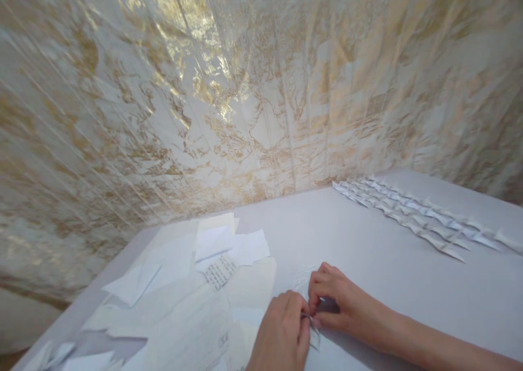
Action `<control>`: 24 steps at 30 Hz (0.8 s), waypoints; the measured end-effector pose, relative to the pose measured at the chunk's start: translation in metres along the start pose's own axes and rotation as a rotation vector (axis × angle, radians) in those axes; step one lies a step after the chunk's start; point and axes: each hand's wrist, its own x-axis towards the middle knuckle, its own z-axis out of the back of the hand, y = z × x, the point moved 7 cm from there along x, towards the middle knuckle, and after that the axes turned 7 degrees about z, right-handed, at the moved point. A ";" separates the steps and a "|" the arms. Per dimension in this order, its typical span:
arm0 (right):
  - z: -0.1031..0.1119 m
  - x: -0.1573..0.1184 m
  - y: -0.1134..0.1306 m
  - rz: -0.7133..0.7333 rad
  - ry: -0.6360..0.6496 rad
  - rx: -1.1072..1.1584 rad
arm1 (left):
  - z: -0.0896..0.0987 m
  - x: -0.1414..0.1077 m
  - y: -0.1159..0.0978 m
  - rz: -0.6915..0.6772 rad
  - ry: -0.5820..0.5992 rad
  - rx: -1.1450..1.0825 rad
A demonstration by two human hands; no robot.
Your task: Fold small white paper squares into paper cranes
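Observation:
Low in the picture, my left hand (pixel 281 327) and my right hand (pixel 341 303) meet over the table. Between their fingertips is a small folded piece of paper (pixel 314 335), mostly covered by the fingers. Both hands are closed in a pinch on it. Just behind my right hand lies a pale, wrinkled-looking piece (pixel 301 279) that I cannot make out well. Beside my left hand spreads a heap of loose paper sheets (pixel 188 311), among them a scrap with handwriting (pixel 220 271).
Several long zigzag strips of folded paper (pixel 402 210) lie side by side at the right back of the pale table (pixel 302 213). A white and gold patterned curtain (pixel 253 98) hangs along the table's far edge. Torn paper pieces (pixel 87 361) lie at the lower left.

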 end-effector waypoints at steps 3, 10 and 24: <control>-0.001 0.001 0.000 -0.039 -0.008 0.003 | 0.004 0.000 0.002 0.026 0.018 -0.046; -0.002 0.002 0.003 -0.153 -0.007 -0.042 | 0.001 0.001 0.005 0.091 0.024 -0.181; -0.002 0.003 0.003 -0.175 0.001 -0.045 | 0.003 0.000 0.010 0.102 -0.030 -0.294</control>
